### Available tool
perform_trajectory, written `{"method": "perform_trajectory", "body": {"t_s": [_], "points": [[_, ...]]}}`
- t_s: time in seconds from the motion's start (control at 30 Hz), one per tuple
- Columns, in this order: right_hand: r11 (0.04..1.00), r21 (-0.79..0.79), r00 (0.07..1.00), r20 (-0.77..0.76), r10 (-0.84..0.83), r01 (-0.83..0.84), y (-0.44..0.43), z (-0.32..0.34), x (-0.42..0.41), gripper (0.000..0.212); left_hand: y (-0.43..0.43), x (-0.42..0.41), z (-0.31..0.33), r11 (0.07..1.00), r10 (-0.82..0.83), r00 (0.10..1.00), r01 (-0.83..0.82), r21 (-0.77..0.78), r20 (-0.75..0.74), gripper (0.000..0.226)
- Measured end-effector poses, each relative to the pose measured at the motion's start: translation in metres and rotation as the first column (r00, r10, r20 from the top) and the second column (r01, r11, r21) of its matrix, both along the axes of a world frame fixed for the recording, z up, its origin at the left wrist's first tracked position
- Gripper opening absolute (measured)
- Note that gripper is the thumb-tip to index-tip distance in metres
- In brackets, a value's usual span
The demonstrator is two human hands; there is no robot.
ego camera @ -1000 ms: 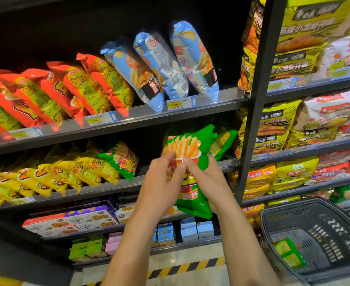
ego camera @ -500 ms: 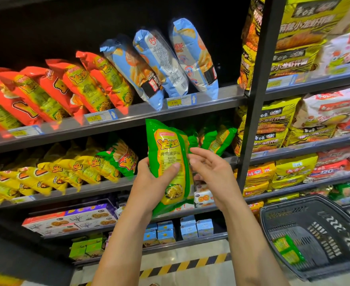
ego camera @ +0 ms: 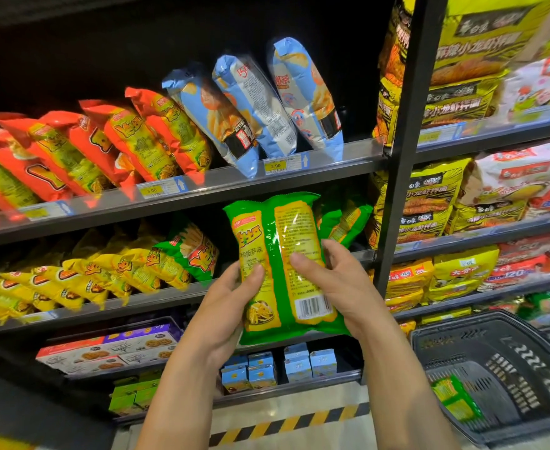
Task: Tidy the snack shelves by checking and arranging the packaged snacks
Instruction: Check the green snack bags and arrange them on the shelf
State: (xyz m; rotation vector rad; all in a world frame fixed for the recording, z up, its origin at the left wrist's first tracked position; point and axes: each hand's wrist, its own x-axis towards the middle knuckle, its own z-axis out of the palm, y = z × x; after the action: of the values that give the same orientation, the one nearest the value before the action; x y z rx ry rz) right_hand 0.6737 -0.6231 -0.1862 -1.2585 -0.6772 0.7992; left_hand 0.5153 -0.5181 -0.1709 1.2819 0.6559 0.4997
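Head cam: left hand (ego camera: 225, 306) and right hand (ego camera: 342, 287) both grip a shiny green plastic snack bag (ego camera: 283, 264), barcode side out, just in front of the dark metal shelving (ego camera: 221, 186), right of the yellow crisp bags (ego camera: 105, 274). Black plastic basket (ego camera: 501, 378) sits low right, yellow-black striped tape (ego camera: 286, 423) on the floor.

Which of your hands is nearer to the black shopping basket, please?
Right. The right hand grips the green bag's edge toward the basket; the left hand grips its far edge.
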Motion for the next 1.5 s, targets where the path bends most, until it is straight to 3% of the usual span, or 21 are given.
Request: {"method": "perform_trajectory", "body": {"t_s": [0.2, 0.4, 0.57, 0.8, 0.93, 1.13, 1.37, 1.5], "points": [[0.992, -0.053, 0.977, 0.187, -0.102, 0.114, 0.005, 0.012, -0.015, 0.073, 0.004, -0.003, -0.008, 1.000, -0.002, 0.999, 0.001, 0.026, 0.053, 0.041], [0.996, -0.051, 0.973, 0.221, -0.067, 0.080, 0.003, 0.011, -0.011, 0.082, 0.008, -0.008, -0.007, 0.995, 0.003, 0.998, -0.010, 0.099, 0.068, 0.043], [0.999, -0.036, 0.967, 0.248, 0.049, -0.041, -0.007, 0.006, 0.004, 0.055, 0.015, -0.011, -0.009, 0.980, 0.037, 0.997, -0.050, 0.191, 0.069, 0.065], [0.995, -0.031, 0.965, 0.241, 0.100, -0.095, -0.014, -0.002, 0.018, 0.061, 0.013, -0.009, -0.012, 0.968, -0.008, 0.996, -0.015, 0.251, 0.090, 0.069], [0.996, -0.021, 0.974, 0.208, 0.085, -0.082, -0.015, -0.003, 0.019, 0.066, 0.015, -0.007, -0.012, 0.977, -0.007, 0.997, -0.011, 0.213, 0.081, 0.070], [0.996, -0.041, 0.993, 0.088, 0.077, -0.074, -0.008, -0.002, 0.014, 0.053, 0.012, -0.005, -0.006, 0.992, 0.020, 1.000, -0.021, 0.121, 0.007, 0.055], [0.991, -0.131, 0.999, 0.021, 0.038, -0.035, 0.008, -0.006, 0.005, 0.081, 0.010, -0.008, -0.002, 1.000, 0.009, 0.997, -0.009, 0.001, -0.072, 0.024], [0.992, -0.103, 0.997, -0.019, 0.073, -0.074, 0.010, -0.009, 0.004, 0.054, 0.013, -0.011, -0.002, 0.999, 0.043, 0.998, -0.044, -0.017, -0.052, 0.052]]}}
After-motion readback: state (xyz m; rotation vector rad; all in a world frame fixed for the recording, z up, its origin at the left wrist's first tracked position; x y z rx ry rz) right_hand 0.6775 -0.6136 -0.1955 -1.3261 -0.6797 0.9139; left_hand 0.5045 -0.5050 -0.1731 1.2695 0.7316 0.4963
